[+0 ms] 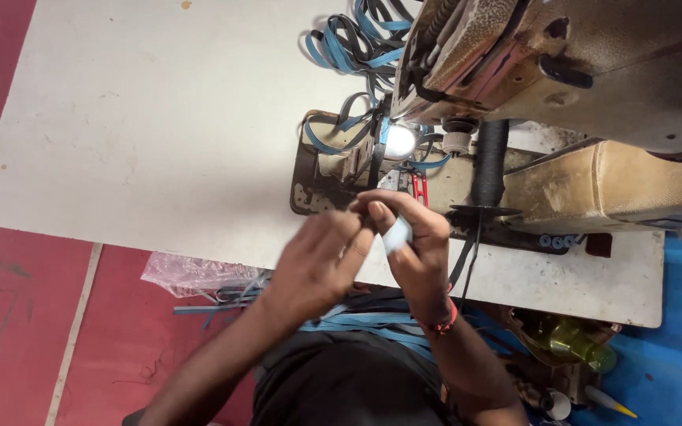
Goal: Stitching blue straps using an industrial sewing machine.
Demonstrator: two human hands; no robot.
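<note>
Left hand [313, 264]: blurred, fingers curled at the pale strap piece [397, 234]; grip unclear.
Right hand [412, 237]: pinched that piece, before the sewing machine [562, 87].
Handling: a firm, steady pinch seemed best.

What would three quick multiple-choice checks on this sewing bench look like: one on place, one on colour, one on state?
1. Where do the loose straps pile up?
A. on the table beyond the sewing machine
B. on the red floor
C. inside the plastic bag

2. What colour are those straps?
A. yellow and white
B. blue and black
C. green only

3. How is the machine's small lamp?
A. missing
B. dark
C. lit

Answers:
1 A: they lie on the white table by the machine's head.
2 B: blue and black bands show.
3 C: it glows white above the left hand and right hand.
</note>
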